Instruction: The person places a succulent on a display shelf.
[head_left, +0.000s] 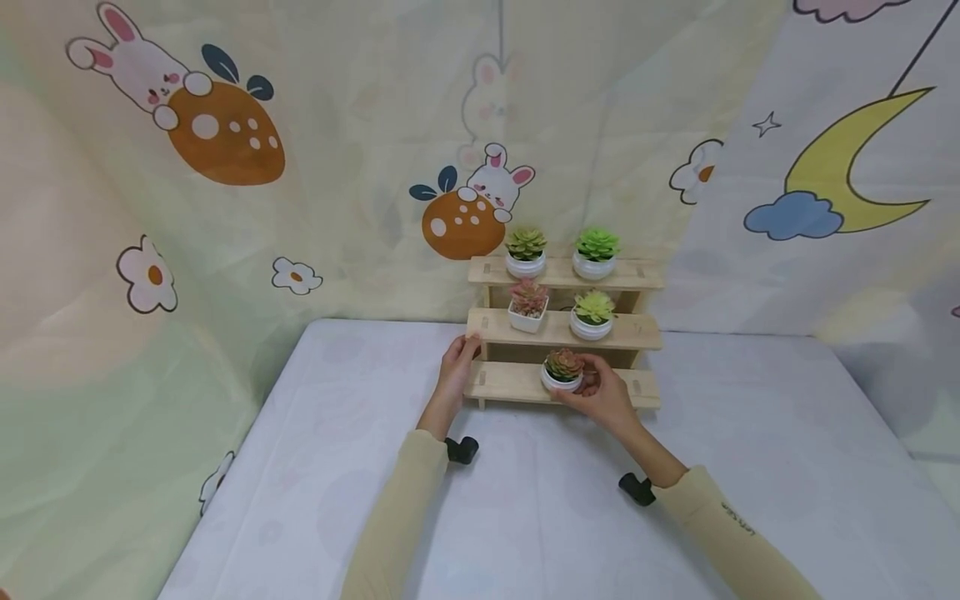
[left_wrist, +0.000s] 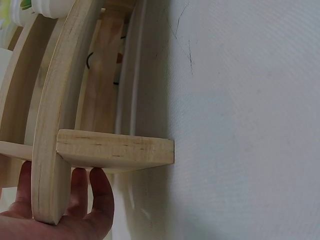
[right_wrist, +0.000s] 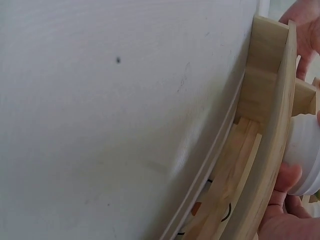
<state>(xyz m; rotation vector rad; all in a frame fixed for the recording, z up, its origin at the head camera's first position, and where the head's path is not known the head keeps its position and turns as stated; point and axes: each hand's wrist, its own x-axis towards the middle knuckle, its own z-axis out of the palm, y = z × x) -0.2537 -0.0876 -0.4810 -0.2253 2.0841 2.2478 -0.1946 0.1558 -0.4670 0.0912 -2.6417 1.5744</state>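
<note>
A three-step wooden stand (head_left: 502,381) is at the back of the table. On its lowest step is a reddish-green succulent in a round white pot (head_left: 562,377); my right hand (head_left: 602,397) holds that pot from the right side, thumb in front. In the right wrist view, the thumb (right_wrist: 289,177) lies against the white pot (right_wrist: 304,150). My left hand (head_left: 455,372) is at the stand's left end. The left wrist view shows its fingers (left_wrist: 101,192) around the end of a wooden step (left_wrist: 52,185), touching the side support.
Higher up stand a pink succulent in a square pot (head_left: 528,307), a yellow-green one (head_left: 592,315), a dull green one (head_left: 526,253) and a bright green one (head_left: 596,254). A printed curtain (head_left: 360,167) hangs close behind the stand. White cloth covers the table (head_left: 525,517).
</note>
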